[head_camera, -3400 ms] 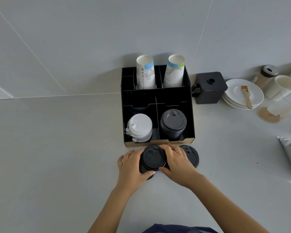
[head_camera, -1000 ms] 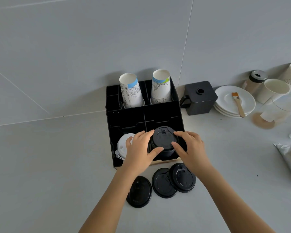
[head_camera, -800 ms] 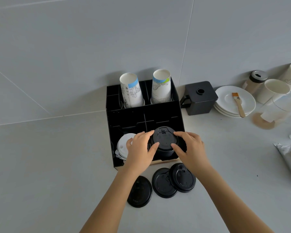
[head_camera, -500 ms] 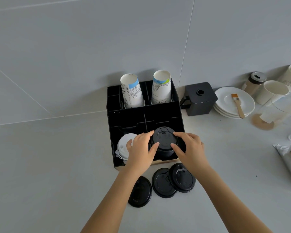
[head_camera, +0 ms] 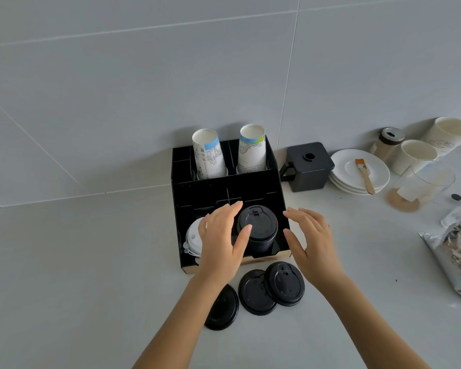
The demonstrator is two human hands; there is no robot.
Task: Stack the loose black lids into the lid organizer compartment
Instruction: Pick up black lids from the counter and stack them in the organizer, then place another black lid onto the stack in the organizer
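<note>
A stack of black lids (head_camera: 258,230) stands in the front right compartment of the black organizer (head_camera: 250,185). My left hand (head_camera: 222,243) hovers just left of the stack, fingers spread, partly covering a stack of white lids (head_camera: 193,239) in the front left compartment. My right hand (head_camera: 313,241) is open to the right of the stack, a little apart from it. Three loose black lids lie on the counter in front of the organizer: one (head_camera: 222,311) under my left forearm, one (head_camera: 254,292) in the middle, and one (head_camera: 286,284) overlapping it on the right.
Two paper cup stacks (head_camera: 209,155) (head_camera: 252,150) stand in the organizer's back row. To the right sit a black square pot (head_camera: 308,166), white saucers (head_camera: 359,171) with a brush (head_camera: 365,175), cups (head_camera: 413,155), a glass (head_camera: 423,185) and a foil bag (head_camera: 458,251).
Both hands have let go of the black lid stack and drawn apart to its sides. Before that they carried lids from the counter onto the stack in the compartment.
</note>
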